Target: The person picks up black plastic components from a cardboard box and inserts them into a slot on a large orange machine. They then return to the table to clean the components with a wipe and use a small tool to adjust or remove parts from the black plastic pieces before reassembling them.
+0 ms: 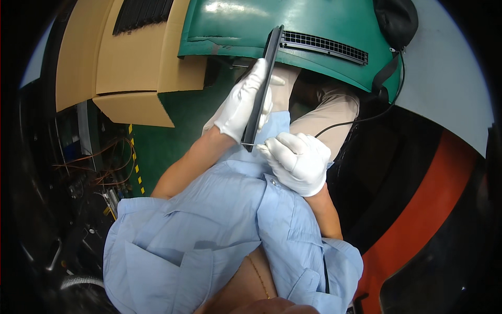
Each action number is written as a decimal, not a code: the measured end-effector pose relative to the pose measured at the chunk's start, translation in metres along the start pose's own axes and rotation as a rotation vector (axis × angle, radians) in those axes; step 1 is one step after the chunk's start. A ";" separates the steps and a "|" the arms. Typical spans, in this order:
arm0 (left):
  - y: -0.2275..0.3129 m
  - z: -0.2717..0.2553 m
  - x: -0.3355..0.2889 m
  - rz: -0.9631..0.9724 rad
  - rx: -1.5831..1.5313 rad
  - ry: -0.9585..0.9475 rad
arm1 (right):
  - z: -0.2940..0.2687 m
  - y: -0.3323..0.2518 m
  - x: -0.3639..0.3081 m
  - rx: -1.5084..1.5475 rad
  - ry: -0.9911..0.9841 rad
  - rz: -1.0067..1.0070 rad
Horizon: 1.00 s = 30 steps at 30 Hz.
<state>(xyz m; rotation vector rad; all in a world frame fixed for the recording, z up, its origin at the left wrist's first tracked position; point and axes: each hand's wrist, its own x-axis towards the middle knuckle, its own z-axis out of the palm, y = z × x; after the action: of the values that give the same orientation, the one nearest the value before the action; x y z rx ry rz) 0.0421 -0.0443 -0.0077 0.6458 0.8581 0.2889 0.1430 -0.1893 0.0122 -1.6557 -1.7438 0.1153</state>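
Note:
A long narrow black plastic strip (263, 86) is held upright, tilted slightly, above my lap. My left hand (244, 99), in a white glove, is closed around its middle, with fingertips showing on the strip's right side. Gloved in white too, my right hand (296, 159) is closed in a pinch on a thin metal pin-like tool (250, 144). The tool's shaft lies across the strip's lower end. Its handle, if any, is hidden inside the fist. On the green tabletop lies a black plastic grille (324, 47) with a grid of openings, just right of the strip's top end.
An open cardboard box (130, 57) stands at the far left, with a stack of black strips (142, 15) in it. The green table (230, 26) spans the far side. A black bag (396, 23) and a black cable (384, 112) sit at the right. Machinery with loose wires (112, 162) is at left.

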 end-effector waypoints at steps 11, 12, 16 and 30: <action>-0.023 0.000 -0.046 -0.192 0.075 0.073 | 0.004 0.003 -0.010 -0.062 0.093 0.069; -0.020 0.003 -0.051 -0.216 0.094 0.092 | 0.003 0.003 -0.009 -0.069 0.099 0.072; -0.032 -0.002 -0.060 -0.160 0.119 0.028 | -0.007 0.005 -0.002 -0.100 0.132 0.083; -0.027 0.012 -0.072 -0.104 0.240 -0.029 | -0.030 0.033 0.030 -0.158 0.215 0.149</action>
<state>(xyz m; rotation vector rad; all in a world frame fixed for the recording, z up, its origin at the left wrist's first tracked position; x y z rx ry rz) 0.0058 -0.1051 0.0252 0.8230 0.9030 0.0829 0.1890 -0.1690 0.0297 -1.8389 -1.5003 -0.1308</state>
